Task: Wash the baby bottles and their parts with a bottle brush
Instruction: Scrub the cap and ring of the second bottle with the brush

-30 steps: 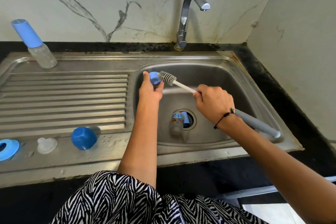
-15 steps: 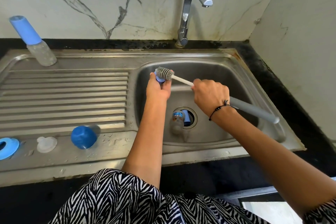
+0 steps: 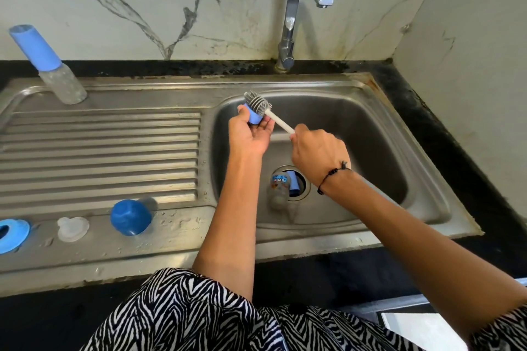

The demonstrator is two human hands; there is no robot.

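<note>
Marble-veined wall behind a steel sink unit point(image 3: 370, 239) set in a dark table, tap point(image 3: 296, 8) dry. Far left, on the drainer: a capped bottle point(image 3: 48, 65) at the back; along the front edge a blue ring point(image 3: 12, 235), a clear teat point(image 3: 72, 228) and a blue cap point(image 3: 130, 216), all apart from one another among water drops. At the basin's left rim the left hand point(image 3: 249, 137) grasps a small blue bottle part point(image 3: 253, 117), fingers curled round it. The brush head point(image 3: 256, 101) now lies on top of that part; a second ago it stood beside it, and both have since been lifted slightly towards the rim. The scrub has thus probably passed to the part's upper face. The right hand point(image 3: 319, 154) is clenched round the white brush shaft point(image 3: 281, 122). A baby bottle point(image 3: 281, 186) lies over the drain, seemingly still unwashed.
</note>
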